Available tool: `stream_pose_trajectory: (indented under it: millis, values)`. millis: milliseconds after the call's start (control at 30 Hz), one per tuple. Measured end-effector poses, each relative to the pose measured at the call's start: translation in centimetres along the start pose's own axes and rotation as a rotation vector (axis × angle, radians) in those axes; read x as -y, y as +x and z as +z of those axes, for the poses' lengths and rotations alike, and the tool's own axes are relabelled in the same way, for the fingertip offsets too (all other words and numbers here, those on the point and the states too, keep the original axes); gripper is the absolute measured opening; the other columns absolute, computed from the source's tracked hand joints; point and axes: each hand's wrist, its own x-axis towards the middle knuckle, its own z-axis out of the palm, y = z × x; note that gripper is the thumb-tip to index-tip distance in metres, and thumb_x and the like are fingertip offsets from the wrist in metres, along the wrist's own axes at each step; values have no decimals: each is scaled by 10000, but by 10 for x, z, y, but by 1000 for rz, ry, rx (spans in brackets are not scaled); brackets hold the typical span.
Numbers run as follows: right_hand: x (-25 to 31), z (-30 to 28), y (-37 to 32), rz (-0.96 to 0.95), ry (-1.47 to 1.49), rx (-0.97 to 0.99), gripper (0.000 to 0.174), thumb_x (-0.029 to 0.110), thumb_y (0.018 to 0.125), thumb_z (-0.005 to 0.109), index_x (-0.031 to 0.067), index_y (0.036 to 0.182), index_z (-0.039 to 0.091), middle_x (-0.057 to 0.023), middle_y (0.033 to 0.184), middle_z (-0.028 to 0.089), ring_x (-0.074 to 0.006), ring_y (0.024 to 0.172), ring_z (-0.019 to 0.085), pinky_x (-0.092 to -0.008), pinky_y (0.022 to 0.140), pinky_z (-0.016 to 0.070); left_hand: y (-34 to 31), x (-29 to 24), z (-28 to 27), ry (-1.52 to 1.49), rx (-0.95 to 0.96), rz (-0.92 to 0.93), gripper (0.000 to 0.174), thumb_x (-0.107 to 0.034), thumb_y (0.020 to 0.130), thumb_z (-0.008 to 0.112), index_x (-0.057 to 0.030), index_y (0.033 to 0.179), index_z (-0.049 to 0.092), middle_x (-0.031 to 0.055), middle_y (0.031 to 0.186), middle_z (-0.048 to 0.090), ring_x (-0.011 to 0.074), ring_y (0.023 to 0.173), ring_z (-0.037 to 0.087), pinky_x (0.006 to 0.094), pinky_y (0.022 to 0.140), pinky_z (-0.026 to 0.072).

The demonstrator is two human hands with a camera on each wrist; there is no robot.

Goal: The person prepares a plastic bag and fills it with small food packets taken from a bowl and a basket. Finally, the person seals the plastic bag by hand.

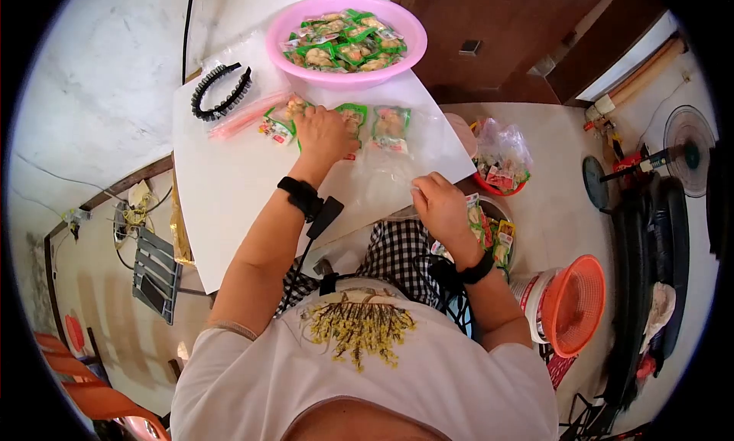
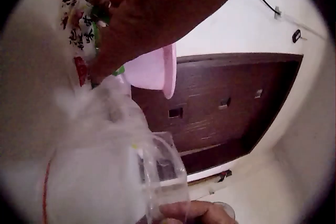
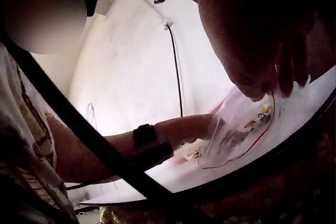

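Observation:
On the white table, several green-edged food packets (image 1: 391,127) lie in a row, the rightmost inside or under a clear plastic bag (image 1: 382,173). My left hand (image 1: 321,135) is over the left part of the row, its curled fingers gripping a packet (image 1: 293,107). In the left wrist view, that hand (image 2: 136,19) is at printed packets (image 2: 79,19). My right hand (image 1: 445,215) pinches the bag's rim near the table's right edge; the left wrist view shows its fingers (image 2: 197,211) on the rim. In the right wrist view, my right hand (image 3: 252,45) partly hides the bag (image 3: 236,134).
A pink basin (image 1: 284,65) full of packets stands at the table's far side. Left of it lie a black coiled band (image 1: 200,103) and pink plastic (image 1: 248,116). Right of the table are a red basin (image 1: 501,190) with packets and an orange basket (image 1: 577,307).

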Motion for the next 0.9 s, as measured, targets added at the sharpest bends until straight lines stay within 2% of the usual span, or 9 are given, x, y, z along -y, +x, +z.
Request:
stream_pose_trajectory:
  millis: [100,300,400,433,533,567,667,767,900]
  values:
    - [6,-3,-2,12,37,-9,120,125,812,616,67,913,593,-117,820,576,-329,758,601,-407,642,492,-4,8,21,-70,-202,30,482,-281,626,776,-39,1000,592,113,922,638,280,945,574,424,830,415]
    - [6,1,-3,42,183,-170,111,57,795,637,27,884,578,-132,804,598,-308,692,601,-383,626,484,-18,11,14,-509,-61,-30,429,-215,659,753,-20,971,531,179,803,645,354,809,634,436,725,494]
    - [7,-2,-1,43,248,-197,97,67,804,641,27,865,578,-128,771,587,-300,673,595,-374,601,469,-38,28,0,-666,-168,-43,427,-178,664,770,2,967,529,195,841,649,318,781,653,406,700,518]
    - [7,-2,1,25,265,-235,88,75,808,650,23,827,583,-119,741,570,-291,649,580,-365,572,450,-47,35,-9,-881,-105,-48,426,-88,684,771,7,1033,544,167,887,666,234,760,658,343,699,529]
    - [11,-7,4,55,246,-253,96,82,806,661,22,795,587,-110,718,553,-281,627,565,-356,556,438,-76,51,-13,-1508,193,-94,443,-19,721,739,12,1118,546,101,910,671,156,753,642,301,700,535]
    - [9,-4,4,40,260,-282,102,85,802,669,21,776,594,-106,718,551,-270,619,559,-351,546,431,-92,44,-23,-1697,261,-49,453,13,748,713,13,1166,538,68,932,670,125,731,637,255,601,526]
    - [16,-9,6,76,255,-259,88,84,802,669,22,800,607,-105,726,555,-267,632,567,-346,555,439,-122,31,-24,-1690,629,-157,417,-19,778,696,2,1165,542,58,855,656,94,599,590,201,459,455]
    - [15,-3,4,68,299,-269,83,88,805,668,23,818,620,-107,737,562,-267,643,575,-342,571,450,-126,10,-28,-1634,861,-239,343,-43,816,653,-16,1140,544,27,725,591,58,492,493,175,374,353]
    - [13,0,2,5,316,-279,58,21,820,652,-19,858,633,-90,723,542,-169,598,515,-281,540,408,-114,-14,-21,-1666,813,-243,225,-47,844,595,-23,1060,536,-4,640,475,69,448,417,200,354,299]
